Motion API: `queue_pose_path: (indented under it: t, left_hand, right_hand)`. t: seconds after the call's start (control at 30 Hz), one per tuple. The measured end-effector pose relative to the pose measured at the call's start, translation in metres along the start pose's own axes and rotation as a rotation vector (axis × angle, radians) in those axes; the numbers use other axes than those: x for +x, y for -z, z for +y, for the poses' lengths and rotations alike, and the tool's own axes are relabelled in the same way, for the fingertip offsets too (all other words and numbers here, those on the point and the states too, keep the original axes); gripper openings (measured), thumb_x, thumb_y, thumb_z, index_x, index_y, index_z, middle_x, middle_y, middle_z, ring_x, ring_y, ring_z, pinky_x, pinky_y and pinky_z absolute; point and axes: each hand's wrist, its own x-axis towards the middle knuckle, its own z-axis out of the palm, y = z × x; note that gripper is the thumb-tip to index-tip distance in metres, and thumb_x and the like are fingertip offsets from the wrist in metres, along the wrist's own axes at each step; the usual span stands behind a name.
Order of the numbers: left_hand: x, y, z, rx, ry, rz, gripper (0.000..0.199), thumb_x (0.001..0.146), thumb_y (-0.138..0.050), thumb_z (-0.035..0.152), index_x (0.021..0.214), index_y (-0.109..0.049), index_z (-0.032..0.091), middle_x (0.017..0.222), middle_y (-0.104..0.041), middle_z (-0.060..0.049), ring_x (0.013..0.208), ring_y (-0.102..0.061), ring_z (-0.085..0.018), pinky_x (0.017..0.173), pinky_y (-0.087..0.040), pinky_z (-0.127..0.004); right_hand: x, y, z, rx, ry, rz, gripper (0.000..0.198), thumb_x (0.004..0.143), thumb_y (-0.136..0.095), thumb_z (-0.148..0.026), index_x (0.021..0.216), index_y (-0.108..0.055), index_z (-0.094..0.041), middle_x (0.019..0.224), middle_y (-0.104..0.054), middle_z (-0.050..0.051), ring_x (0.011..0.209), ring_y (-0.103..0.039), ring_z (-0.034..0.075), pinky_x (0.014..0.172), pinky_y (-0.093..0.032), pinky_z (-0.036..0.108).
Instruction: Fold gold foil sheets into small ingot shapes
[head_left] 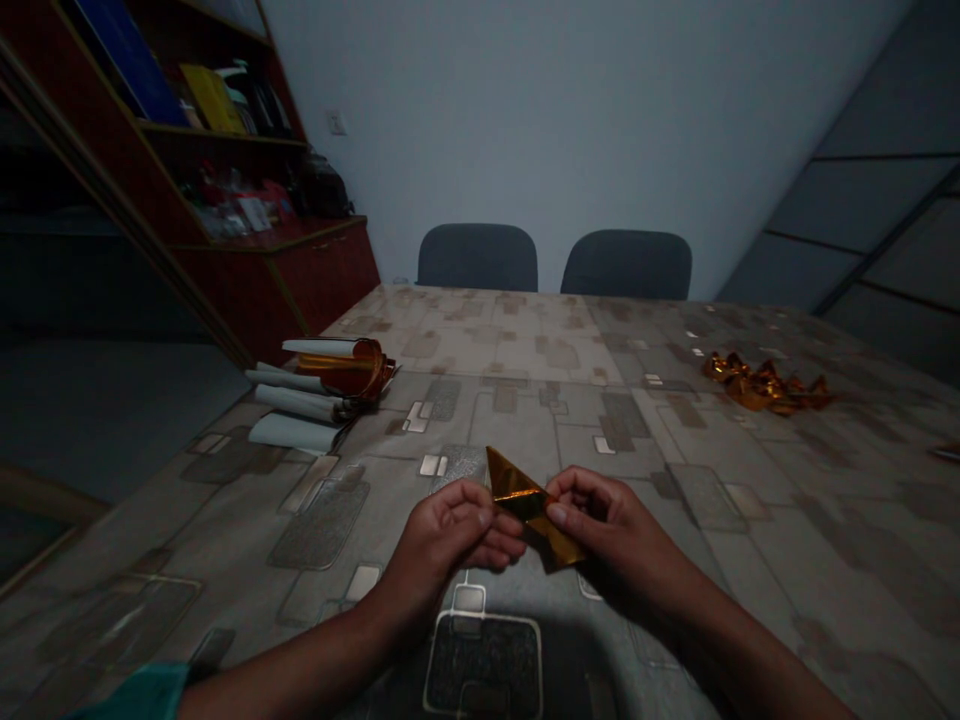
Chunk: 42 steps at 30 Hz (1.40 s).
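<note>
Between my two hands, just above the table, is a folded piece of gold foil paper (517, 488) with a pointed tip at its upper left and a second point at its lower right. My left hand (463, 525) pinches its left edge between thumb and forefinger, the other fingers curled loosely below. On the right side, my right hand (596, 510) grips the paper with the thumb on the front face. The fingertips behind the foil are hidden.
At the left lie curled stacks of gold foil sheets (352, 368) with pale backs. Several folded gold foil pieces (765, 385) sit at the right on the patterned tablecloth (480, 345). Two grey chairs (478, 255) stand beyond the far edge; a wooden shelf unit (322, 270) rises at the left.
</note>
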Motion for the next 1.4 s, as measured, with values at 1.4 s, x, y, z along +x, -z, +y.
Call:
queue_pose_path:
  t: [1.4]
  left_hand:
    - [0.005,-0.001,0.003,0.086,0.006,0.092,0.037,0.067,-0.085,0.035,0.088,-0.067,0.012,0.074,-0.073,-0.005,0.057,-0.064,-0.011,0.052,-0.05,-0.019]
  right_hand:
    - [-0.008,0.007,-0.02,-0.51,0.352,-0.133,0.015,0.099,-0.051,-0.022,0.104,-0.065,-0.026,0.095,-0.064,0.005,0.087,-0.059,0.019,0.075,-0.046,0.033]
